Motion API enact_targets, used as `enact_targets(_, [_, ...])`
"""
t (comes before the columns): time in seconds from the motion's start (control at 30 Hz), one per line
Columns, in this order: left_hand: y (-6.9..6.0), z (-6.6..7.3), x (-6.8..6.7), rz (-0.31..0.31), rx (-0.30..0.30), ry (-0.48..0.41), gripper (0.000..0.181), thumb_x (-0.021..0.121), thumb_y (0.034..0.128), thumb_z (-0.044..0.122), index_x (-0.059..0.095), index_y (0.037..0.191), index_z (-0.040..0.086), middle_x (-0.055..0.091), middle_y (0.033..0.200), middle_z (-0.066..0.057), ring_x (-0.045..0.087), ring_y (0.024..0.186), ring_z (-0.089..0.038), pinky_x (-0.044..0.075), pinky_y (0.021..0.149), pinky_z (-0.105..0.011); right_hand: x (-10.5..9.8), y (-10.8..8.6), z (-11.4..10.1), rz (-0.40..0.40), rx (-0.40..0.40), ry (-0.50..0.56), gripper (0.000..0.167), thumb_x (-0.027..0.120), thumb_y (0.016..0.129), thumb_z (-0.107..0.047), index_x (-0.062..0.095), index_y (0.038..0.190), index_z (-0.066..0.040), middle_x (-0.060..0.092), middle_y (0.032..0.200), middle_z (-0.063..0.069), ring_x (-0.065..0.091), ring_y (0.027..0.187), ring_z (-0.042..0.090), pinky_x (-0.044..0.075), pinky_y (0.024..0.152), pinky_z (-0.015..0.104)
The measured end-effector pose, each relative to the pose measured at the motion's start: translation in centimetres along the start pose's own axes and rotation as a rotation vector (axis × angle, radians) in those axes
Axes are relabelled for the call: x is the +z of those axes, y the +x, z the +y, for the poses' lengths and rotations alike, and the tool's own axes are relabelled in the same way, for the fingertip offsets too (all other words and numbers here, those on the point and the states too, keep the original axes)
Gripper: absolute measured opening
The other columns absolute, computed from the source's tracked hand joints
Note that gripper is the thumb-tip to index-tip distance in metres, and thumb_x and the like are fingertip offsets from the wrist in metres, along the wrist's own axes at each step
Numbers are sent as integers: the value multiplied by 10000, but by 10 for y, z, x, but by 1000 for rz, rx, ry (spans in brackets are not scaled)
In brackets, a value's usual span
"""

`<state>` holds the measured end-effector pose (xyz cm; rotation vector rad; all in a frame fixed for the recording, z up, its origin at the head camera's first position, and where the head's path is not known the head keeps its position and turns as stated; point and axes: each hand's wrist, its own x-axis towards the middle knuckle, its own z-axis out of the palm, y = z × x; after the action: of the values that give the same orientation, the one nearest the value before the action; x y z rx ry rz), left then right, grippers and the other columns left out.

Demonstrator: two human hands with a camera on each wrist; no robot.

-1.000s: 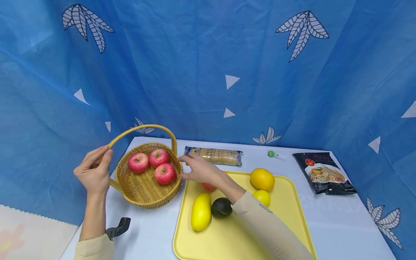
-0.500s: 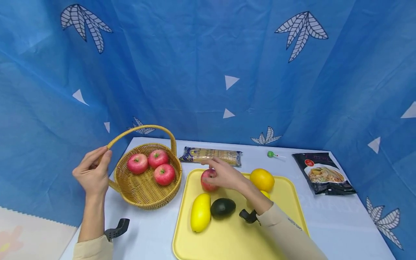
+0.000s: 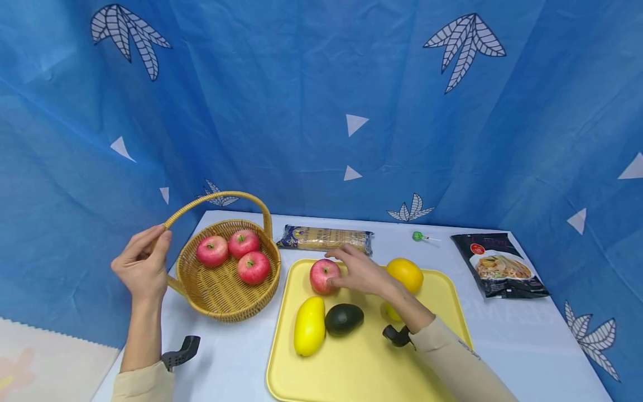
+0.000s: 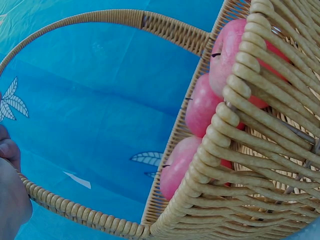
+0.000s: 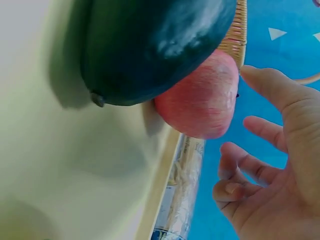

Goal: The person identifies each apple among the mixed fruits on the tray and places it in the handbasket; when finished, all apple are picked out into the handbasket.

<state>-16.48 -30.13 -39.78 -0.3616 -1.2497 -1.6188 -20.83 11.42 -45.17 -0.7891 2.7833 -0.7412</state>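
Observation:
My left hand grips the handle of a woven basket with thumb and fingertips. Inside the basket lie several red apples, among them one apple on the right; the left wrist view shows the apples over the rim. On the yellow tray, another red apple sits at the back left. My right hand is beside and just above it, fingers spread and bent loosely, with the thumb near its side. A dark green avocado and a yellow mango-like fruit lie in front of that apple.
An orange-yellow fruit is at the tray's back right, with a yellow fruit partly hidden by the right arm. Behind the tray lies a noodle packet. A green lollipop and black food bag lie farther right.
My right hand has moved right, from the basket's rim to beside the apple on the tray, and lowered towards it. The left hand keeps its hold on the handle.

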Motion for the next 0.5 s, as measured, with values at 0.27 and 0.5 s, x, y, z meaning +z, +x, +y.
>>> enact_targets(0.27, [1, -2, -3, -7, -8, 16, 183, 695, 761, -262, 647, 937, -284, 754, 907, -192, 638, 642, -107, 504, 570, -127, 6, 2, 2, -41, 20, 12, 651, 770, 851, -483, 540, 1427, -286, 502, 1396, 45, 569, 1155, 240, 560, 926, 458])
enact_targets(0.5, [1, -4, -6, -23, -18, 48, 185, 693, 778, -249, 653, 956, -274, 759, 925, -175, 650, 664, -100, 515, 586, -124, 10, 4, 0, -80, -12, 34, 651, 759, 873, -443, 518, 1461, -307, 511, 1311, 47, 587, 1015, 180, 560, 849, 334])
